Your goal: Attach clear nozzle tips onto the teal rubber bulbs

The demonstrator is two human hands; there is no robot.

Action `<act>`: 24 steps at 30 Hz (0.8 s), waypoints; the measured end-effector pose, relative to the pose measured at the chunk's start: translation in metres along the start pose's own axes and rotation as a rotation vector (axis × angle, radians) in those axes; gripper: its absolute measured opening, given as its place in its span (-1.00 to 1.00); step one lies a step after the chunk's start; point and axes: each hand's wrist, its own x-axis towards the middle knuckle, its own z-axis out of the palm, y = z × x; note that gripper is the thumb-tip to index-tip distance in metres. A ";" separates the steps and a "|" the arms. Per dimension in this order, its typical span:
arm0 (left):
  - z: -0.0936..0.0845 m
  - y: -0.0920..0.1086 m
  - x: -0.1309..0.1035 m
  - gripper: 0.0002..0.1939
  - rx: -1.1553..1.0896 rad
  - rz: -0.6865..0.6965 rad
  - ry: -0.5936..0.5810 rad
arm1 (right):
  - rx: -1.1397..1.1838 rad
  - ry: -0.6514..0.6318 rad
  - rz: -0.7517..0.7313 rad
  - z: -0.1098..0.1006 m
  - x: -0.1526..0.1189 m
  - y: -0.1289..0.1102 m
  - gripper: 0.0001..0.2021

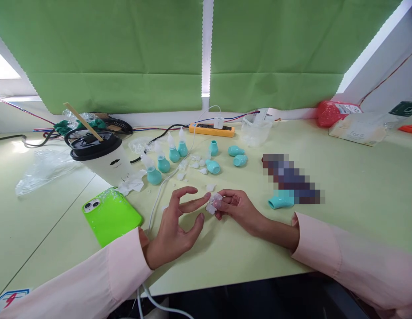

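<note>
My right hand [241, 210] pinches a small translucent white plastic piece [212, 204] between thumb and fingers. Just left of it my left hand [179, 226] is open, its fingers apart and a fingertip beside the piece; whether it touches cannot be told. Beyond my hands lie several loose white plastic bits [194, 165]. To their left, several teal bulbs with clear nozzles, like nasal aspirators [154, 175], stand in a slanting row. More teal bulbs without nozzles [239, 160] lie or stand behind and to the right. Another teal bulb [281, 200] lies right of my right hand.
On the left are a bright green phone [111, 215], a lidded paper cup [103, 161] and a clear bag [43, 170]. A white cable [156, 201] crosses the table. An orange power strip [211, 130] and a clear tub [256, 132] stand at the back. A pixelated area covers something at right.
</note>
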 end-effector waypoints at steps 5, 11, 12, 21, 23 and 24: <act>0.001 -0.004 0.001 -0.62 -0.017 -0.002 0.003 | -0.032 0.009 -0.023 -0.001 0.000 0.002 -0.80; 0.000 -0.005 0.002 -0.68 -0.111 -0.051 0.031 | -0.011 0.014 -0.036 -0.001 0.001 0.002 -0.80; 0.000 -0.005 0.002 -0.70 -0.145 -0.059 0.039 | -0.001 0.014 -0.038 0.000 0.001 0.002 -0.80; 0.001 -0.005 0.004 -0.74 -0.129 0.024 0.099 | 0.025 0.014 -0.047 0.002 0.001 0.000 -0.81; 0.001 -0.005 0.003 -0.71 -0.036 0.070 0.108 | 0.016 0.022 -0.040 0.001 0.001 0.000 -0.81; 0.001 -0.006 0.002 -0.70 0.026 0.103 0.116 | 0.012 0.024 -0.038 0.001 0.001 0.000 -0.81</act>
